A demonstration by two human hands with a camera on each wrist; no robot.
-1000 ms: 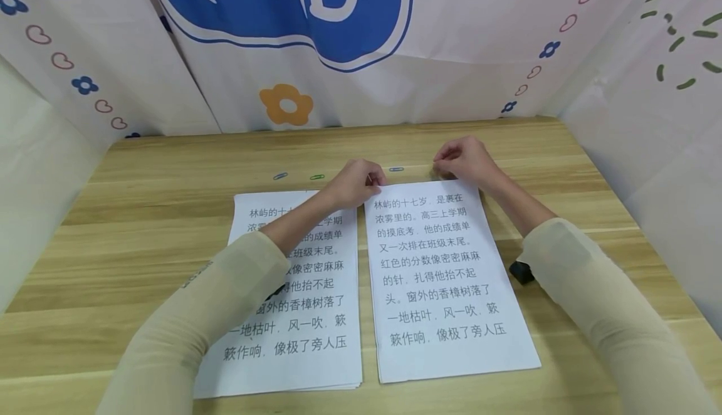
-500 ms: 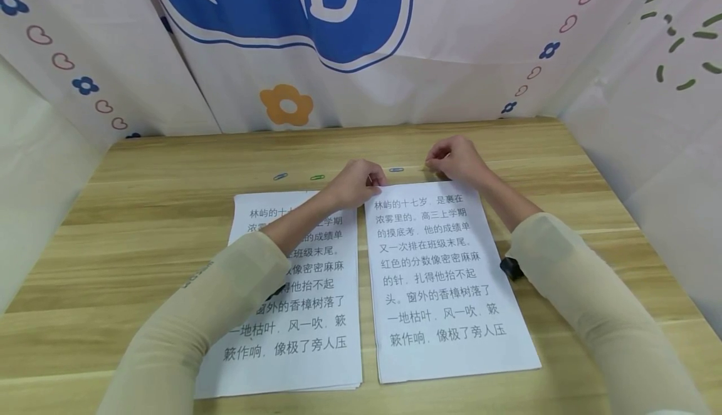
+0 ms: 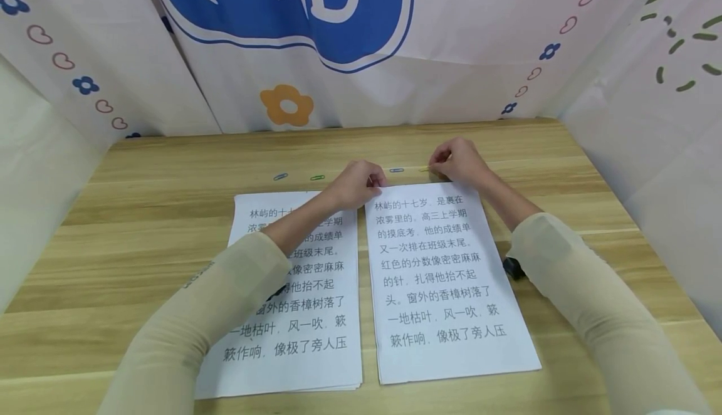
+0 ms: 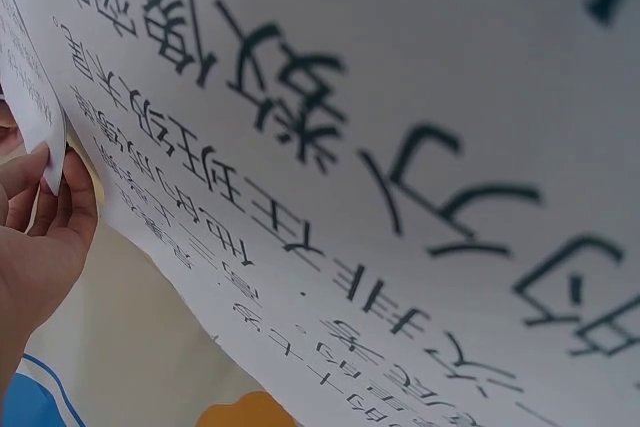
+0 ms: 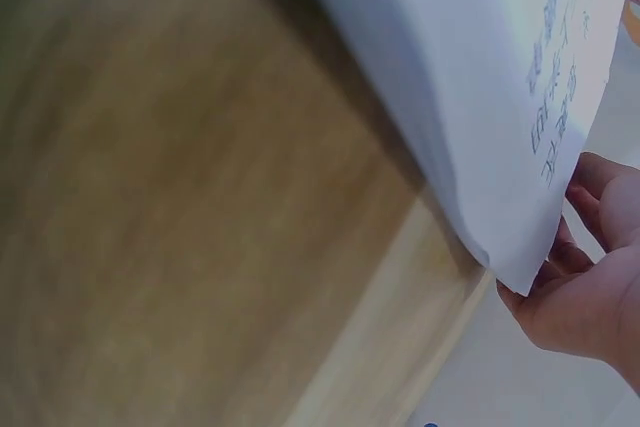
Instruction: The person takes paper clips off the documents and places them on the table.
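Note:
At the top left corner of the right-hand stack of printed paper (image 3: 440, 283), my left hand (image 3: 355, 184) pinches the sheets; the left wrist view shows thumb and fingers on that corner (image 4: 52, 162). My right hand (image 3: 459, 161) is just beyond the stack's top right corner, its fingers bent around a small yellow paper clip (image 3: 424, 169). Only the clip's left end shows past the fingertips. In the right wrist view the right hand (image 5: 590, 267) is beside the paper's corner (image 5: 515, 272), and the clip cannot be made out.
Another printed paper stack (image 3: 293, 365) lies to the left under my left forearm. Behind the stacks lie a blue paper clip (image 3: 397, 170), a green paper clip (image 3: 318, 177) and another blue paper clip (image 3: 280, 177). A white printed cloth (image 3: 451, 89) hangs behind the wooden table (image 3: 141, 214).
My right hand has moved left along the far side of the stack, then slightly back right. The yellow clip's end has come into sight at its fingertips. My left hand stays put.

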